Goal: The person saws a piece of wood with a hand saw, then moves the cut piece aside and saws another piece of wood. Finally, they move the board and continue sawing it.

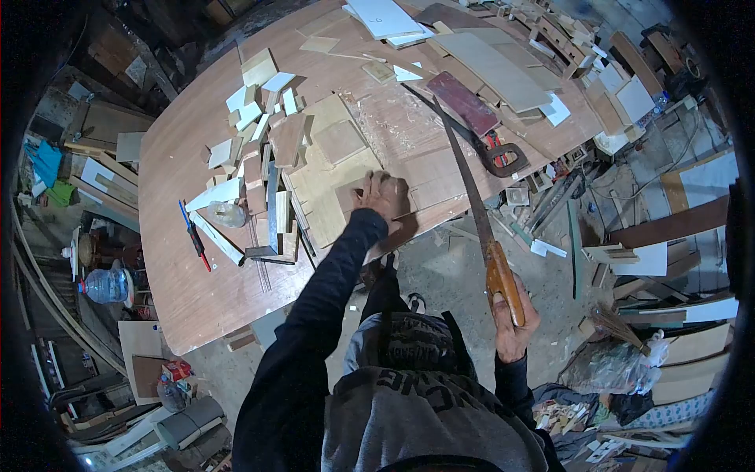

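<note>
My right hand (515, 321) is wrapped round the wooden handle of a handsaw (469, 177). Its long blade points away over the front edge of the table. My left hand (381, 195) lies with spread fingers on a small flat wooden piece (346, 197) near that edge. Beside the hand, to the right, is a flat wooden board (429, 175). A pale plywood sheet (318, 224) lies to its left, with a small square block (340, 141) on top. Behind the saw blade rests a second saw with a black handle (506, 161).
On the table (177, 259), wood offcuts (291, 140) are heaped left of centre. A blue-and-red tool (195, 236) and a clear plastic container (226, 214) lie at the left. Long panels (495, 69) and a dark red board (464, 102) cover the far right. Scrap wood litters the floor.
</note>
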`<state>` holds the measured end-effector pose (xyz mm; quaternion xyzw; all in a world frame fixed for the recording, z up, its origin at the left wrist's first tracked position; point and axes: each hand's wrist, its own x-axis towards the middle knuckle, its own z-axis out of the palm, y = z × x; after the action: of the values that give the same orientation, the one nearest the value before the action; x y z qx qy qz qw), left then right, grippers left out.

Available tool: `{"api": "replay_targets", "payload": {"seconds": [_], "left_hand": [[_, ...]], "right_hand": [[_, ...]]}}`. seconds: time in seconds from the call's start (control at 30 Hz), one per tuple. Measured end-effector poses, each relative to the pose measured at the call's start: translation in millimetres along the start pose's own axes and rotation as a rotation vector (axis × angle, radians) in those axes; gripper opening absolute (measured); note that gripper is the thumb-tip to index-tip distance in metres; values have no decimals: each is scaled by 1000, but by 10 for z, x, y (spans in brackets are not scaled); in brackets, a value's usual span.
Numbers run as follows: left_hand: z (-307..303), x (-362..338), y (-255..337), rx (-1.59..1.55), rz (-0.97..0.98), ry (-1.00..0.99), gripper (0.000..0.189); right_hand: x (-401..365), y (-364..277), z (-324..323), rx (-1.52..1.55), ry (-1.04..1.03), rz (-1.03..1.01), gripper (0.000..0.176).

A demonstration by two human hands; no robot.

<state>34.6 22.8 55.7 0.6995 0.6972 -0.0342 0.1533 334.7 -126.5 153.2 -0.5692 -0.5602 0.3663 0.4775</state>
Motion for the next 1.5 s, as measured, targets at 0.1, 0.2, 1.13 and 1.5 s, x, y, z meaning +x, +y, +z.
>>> {"api": "replay_targets", "payload": {"seconds": [0.1, 0.2, 1.13, 1.5], "left_hand": [[130, 227, -179, 103, 57, 5, 119], [51, 214, -173, -15, 82, 20, 122], [-260, 241, -540, 45, -256, 42, 78], [-205, 1415, -785, 654, 636, -85, 49]], "right_hand": [[-20, -9, 20, 24, 29, 46, 42], [-64, 139, 20, 31, 26, 43, 41], [219, 401, 509, 41, -44, 40, 41], [433, 149, 774, 76, 14, 62, 42]]}}
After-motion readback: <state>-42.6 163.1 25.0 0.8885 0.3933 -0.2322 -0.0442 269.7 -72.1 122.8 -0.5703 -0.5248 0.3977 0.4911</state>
